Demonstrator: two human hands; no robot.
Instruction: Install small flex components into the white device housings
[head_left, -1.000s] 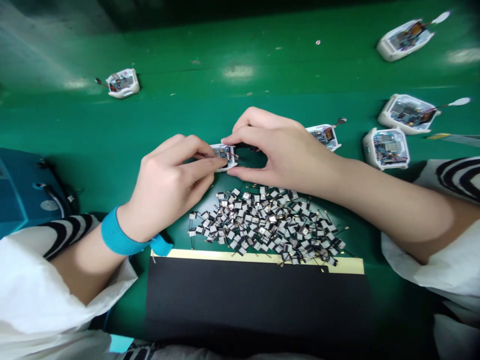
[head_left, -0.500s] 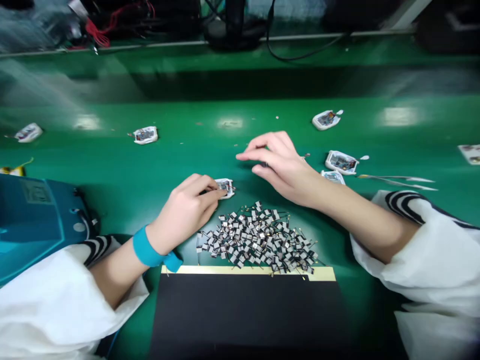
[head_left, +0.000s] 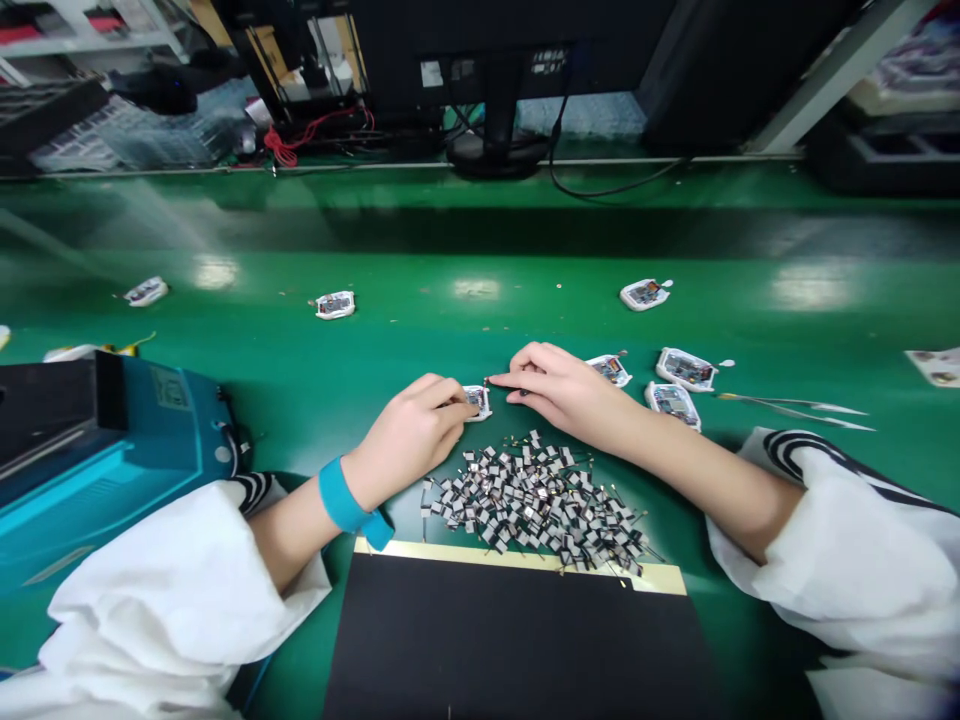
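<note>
My left hand (head_left: 412, 428), with a teal band at the wrist, grips a small white-rimmed device (head_left: 478, 402) by its left side on the green table. Circuitry shows inside the device. From the right, my right hand (head_left: 566, 392) reaches over with its index fingertip at the device's upper right edge. A small dark thing shows between its thumb and fingers, too small to name. Just below both hands lies a heap of small grey and black parts (head_left: 536, 500) with short leads.
Similar white devices lie at the right (head_left: 686, 369), upper right (head_left: 645, 293) and left (head_left: 335, 304). Tweezers (head_left: 795, 405) rest near my right sleeve. A teal machine (head_left: 172, 430) stands left, a black mat (head_left: 517, 640) in front, a monitor stand (head_left: 499, 150) behind.
My right hand has come down and left to the held device, its fingers closer together. My left hand keeps its hold. The whole view has shifted, showing more of the background.
</note>
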